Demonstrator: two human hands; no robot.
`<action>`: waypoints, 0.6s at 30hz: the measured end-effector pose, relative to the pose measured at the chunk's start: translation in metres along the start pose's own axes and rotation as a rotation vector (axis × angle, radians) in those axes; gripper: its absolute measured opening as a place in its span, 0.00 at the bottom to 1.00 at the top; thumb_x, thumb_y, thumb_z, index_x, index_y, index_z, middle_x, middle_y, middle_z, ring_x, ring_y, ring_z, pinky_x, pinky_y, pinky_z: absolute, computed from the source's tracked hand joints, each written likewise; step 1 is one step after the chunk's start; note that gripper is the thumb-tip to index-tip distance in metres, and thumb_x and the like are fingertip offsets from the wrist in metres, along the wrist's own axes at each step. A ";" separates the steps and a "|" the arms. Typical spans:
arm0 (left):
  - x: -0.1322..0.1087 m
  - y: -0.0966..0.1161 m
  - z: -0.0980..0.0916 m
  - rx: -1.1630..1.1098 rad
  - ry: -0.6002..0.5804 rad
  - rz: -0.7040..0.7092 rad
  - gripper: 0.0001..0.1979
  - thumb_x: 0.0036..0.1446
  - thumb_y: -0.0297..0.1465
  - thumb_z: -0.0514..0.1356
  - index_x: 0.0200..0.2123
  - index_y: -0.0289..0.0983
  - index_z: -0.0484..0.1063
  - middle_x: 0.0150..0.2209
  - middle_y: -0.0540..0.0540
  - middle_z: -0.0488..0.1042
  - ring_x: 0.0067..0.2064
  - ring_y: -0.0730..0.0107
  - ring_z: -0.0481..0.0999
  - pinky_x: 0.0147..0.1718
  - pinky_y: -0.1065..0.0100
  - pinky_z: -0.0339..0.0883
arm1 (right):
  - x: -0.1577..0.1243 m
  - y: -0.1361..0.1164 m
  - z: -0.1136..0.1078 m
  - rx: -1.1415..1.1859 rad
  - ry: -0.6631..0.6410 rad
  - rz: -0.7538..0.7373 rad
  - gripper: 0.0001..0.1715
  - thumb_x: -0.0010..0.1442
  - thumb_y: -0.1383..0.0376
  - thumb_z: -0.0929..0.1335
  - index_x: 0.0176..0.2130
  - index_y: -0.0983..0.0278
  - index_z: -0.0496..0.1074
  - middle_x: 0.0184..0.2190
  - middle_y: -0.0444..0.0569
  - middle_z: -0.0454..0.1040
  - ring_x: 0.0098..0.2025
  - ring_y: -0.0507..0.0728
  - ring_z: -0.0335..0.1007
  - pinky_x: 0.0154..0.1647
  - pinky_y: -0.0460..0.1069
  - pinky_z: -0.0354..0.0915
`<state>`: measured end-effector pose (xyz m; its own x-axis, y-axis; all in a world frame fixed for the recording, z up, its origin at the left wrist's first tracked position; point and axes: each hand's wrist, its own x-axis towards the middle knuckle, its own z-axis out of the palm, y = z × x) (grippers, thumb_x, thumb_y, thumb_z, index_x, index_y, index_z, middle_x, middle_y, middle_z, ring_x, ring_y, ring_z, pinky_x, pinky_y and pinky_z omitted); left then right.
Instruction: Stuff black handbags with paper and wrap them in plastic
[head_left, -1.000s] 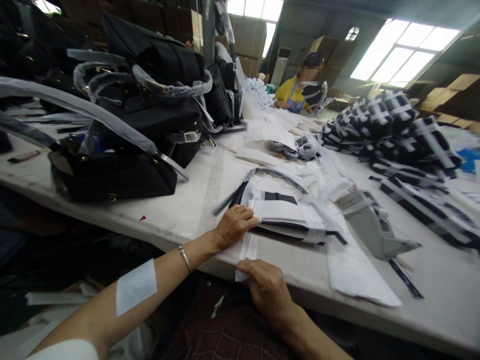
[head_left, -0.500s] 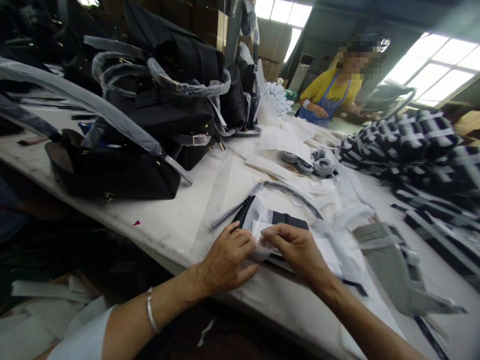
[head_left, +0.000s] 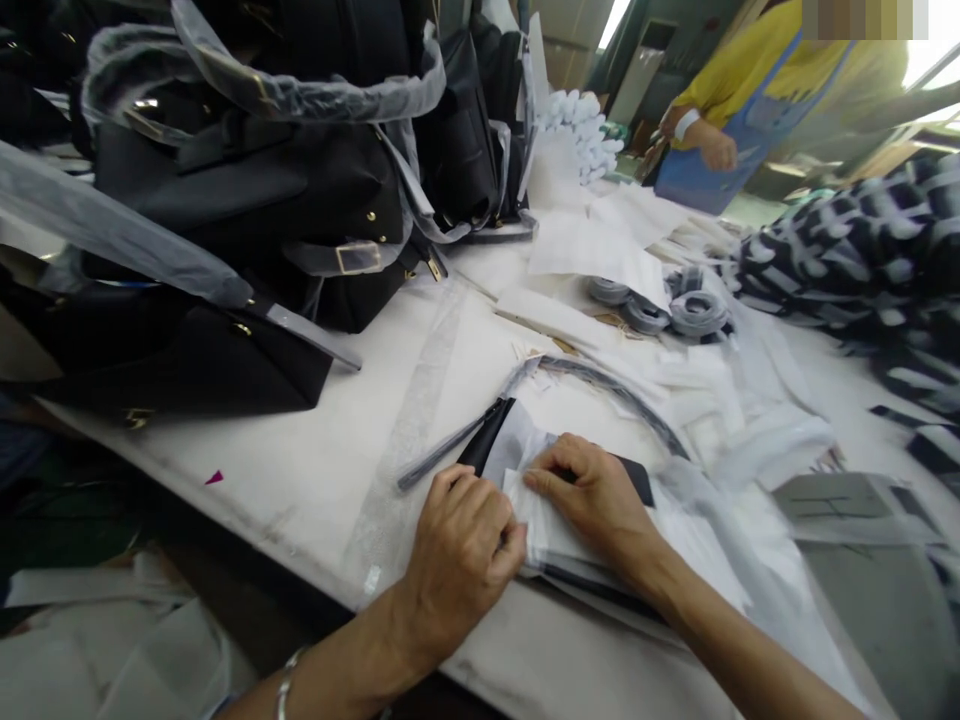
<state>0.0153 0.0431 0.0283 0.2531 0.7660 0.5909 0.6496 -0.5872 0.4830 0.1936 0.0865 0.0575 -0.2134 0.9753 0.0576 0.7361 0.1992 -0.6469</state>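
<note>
While the right hand [head_left: 592, 490] pinches the white strip [head_left: 516, 492] and the left hand [head_left: 466, 555] curls beside it, its hold hidden, the black bag [head_left: 489, 440] lies near the front edge of the table [head_left: 307, 450]; uneven pulling could tear the strip or skew the bag.

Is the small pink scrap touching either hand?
No, the pink scrap lies on the table, apart from both the left hand and right hand.

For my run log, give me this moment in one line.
left hand: curled, at white wrap; right hand: on white wrap; black bag: partly wrapped, on table; beyond: grey rolls
</note>
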 end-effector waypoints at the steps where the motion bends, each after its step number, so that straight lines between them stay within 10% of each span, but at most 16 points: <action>1: 0.000 -0.001 0.000 0.004 -0.011 -0.010 0.10 0.59 0.23 0.55 0.27 0.39 0.60 0.25 0.53 0.65 0.29 0.70 0.67 0.46 0.58 0.65 | 0.000 0.002 0.002 0.004 0.003 0.020 0.10 0.57 0.64 0.71 0.24 0.60 0.74 0.27 0.44 0.76 0.33 0.55 0.71 0.35 0.49 0.63; 10: 0.006 -0.001 -0.009 0.157 -0.124 0.115 0.09 0.64 0.23 0.51 0.32 0.39 0.66 0.27 0.50 0.68 0.30 0.67 0.69 0.40 0.60 0.66 | 0.003 0.002 0.007 -0.042 0.003 0.118 0.08 0.56 0.64 0.72 0.25 0.60 0.76 0.28 0.43 0.77 0.30 0.54 0.71 0.33 0.48 0.61; 18: -0.016 0.020 -0.011 0.224 -0.199 0.302 0.18 0.65 0.34 0.58 0.55 0.32 0.67 0.49 0.39 0.76 0.51 0.58 0.74 0.53 0.57 0.65 | 0.009 -0.012 0.001 -0.071 -0.090 0.287 0.06 0.54 0.60 0.73 0.27 0.58 0.77 0.25 0.42 0.77 0.29 0.54 0.71 0.30 0.47 0.57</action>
<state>0.0168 0.0159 0.0353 0.5752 0.6171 0.5369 0.6594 -0.7383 0.1422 0.1826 0.0927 0.0649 -0.0446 0.9809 -0.1895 0.8171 -0.0733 -0.5718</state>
